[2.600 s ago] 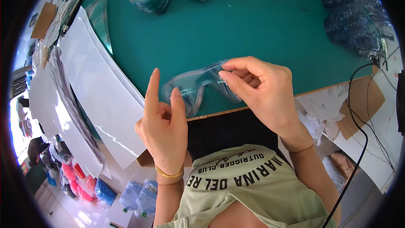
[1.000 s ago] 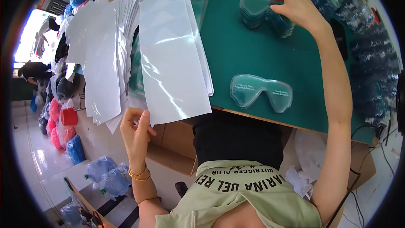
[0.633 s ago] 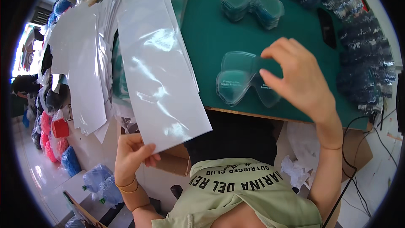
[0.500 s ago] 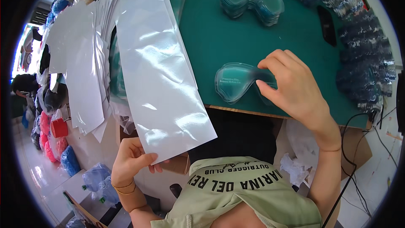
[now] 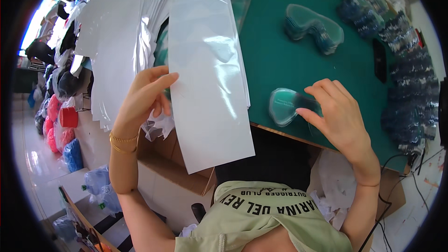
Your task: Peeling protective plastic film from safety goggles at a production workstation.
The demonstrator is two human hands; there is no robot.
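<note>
A long glossy white sheet (image 5: 210,112) lies on a stack of similar sheets, its near end jutting past the table edge. My left hand (image 5: 148,93) is at its left edge, thumb on top, the index fingertip partly hidden at the edge and the other fingers loosely curled. Near the table's front edge, my right hand (image 5: 338,114) pinches a clear goggle-shaped lens (image 5: 283,107) at its narrow middle between thumb and index finger. The lens's right part is mostly behind the hand. Farther back stands a stack of like lenses (image 5: 313,25).
More white sheets (image 5: 112,51) pile up at the left of the green table (image 5: 270,56). Rows of stacked lenses (image 5: 410,79) line the right side, beside a dark flat object (image 5: 380,60). Below the table are a cardboard box (image 5: 161,158) and black cables (image 5: 385,196).
My left hand has moved from the sheet's near corner up along its left edge. My right hand keeps its pinch on the lens. The whole view has shifted.
</note>
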